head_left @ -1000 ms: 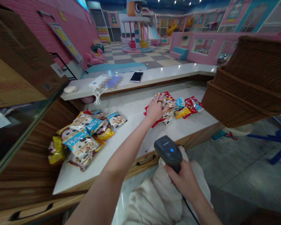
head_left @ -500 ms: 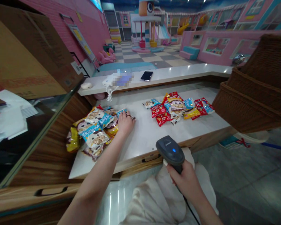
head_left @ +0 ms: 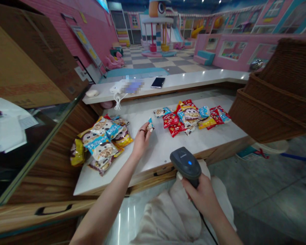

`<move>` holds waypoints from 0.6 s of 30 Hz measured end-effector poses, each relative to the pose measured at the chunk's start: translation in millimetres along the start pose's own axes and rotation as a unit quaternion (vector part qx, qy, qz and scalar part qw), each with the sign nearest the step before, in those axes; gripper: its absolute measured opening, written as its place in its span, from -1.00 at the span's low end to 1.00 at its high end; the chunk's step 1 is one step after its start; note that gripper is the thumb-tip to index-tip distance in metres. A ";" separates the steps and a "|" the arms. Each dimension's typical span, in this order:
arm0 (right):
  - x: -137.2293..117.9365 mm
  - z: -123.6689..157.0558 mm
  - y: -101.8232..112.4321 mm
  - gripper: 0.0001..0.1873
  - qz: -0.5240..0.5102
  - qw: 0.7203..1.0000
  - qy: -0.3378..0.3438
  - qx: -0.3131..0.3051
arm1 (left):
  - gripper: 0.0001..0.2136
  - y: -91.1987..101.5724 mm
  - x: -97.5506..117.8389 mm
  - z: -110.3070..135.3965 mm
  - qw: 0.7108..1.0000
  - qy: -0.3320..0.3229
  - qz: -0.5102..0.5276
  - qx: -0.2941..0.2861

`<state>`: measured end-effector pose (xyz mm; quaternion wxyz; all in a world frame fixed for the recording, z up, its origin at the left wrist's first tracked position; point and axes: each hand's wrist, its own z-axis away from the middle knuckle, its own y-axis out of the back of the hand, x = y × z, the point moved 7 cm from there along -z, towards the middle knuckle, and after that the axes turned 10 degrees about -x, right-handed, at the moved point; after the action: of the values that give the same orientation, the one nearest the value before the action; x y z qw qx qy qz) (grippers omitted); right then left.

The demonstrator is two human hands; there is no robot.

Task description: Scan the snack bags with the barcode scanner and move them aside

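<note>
My left hand (head_left: 141, 140) is raised over the white counter (head_left: 165, 143) with its fingers pinched on a small snack packet (head_left: 150, 125), held edge-on between the two piles. A heap of larger snack bags (head_left: 102, 143) lies to its left. A spread of red, blue and yellow snack packets (head_left: 190, 117) lies to its right. My right hand (head_left: 201, 197) grips the handle of a black barcode scanner (head_left: 186, 165) with a blue light, held low in front of the counter edge above my lap.
A wicker basket (head_left: 277, 102) stands at the counter's right end. A cardboard box (head_left: 28, 64) and papers (head_left: 7, 129) sit at the left. On the raised ledge behind lie a phone (head_left: 158, 82) and a corded telephone (head_left: 117, 89). Drawers (head_left: 53, 209) run under the counter.
My left hand went from the right packets to the left heap, then lifted away holding a small packet. The scanner hand has stayed put.
</note>
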<state>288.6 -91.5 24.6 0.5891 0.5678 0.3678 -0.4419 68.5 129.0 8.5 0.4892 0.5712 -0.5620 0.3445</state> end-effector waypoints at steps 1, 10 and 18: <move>-0.3 -0.3 -0.8 -0.83 0.002 1.000 0.001 -0.003 | -0.56 -2.3 1.1 5.9 0.999 0.008 0.036 0.003; -0.4 -1.8 -6.4 -0.83 0.001 1.000 0.004 -0.019 | -0.52 -20.9 -12.0 41.5 0.992 0.049 0.101 -0.065; 2.7 0.5 -4.1 -0.81 -0.016 0.999 -0.023 -0.027 | -0.21 -75.3 15.3 67.6 0.886 -0.134 -0.291 -0.337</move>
<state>285.6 -92.1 20.7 0.6057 0.5354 0.3751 -0.4536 133.7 52.0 -9.1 0.6504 0.5505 -0.5132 -0.1027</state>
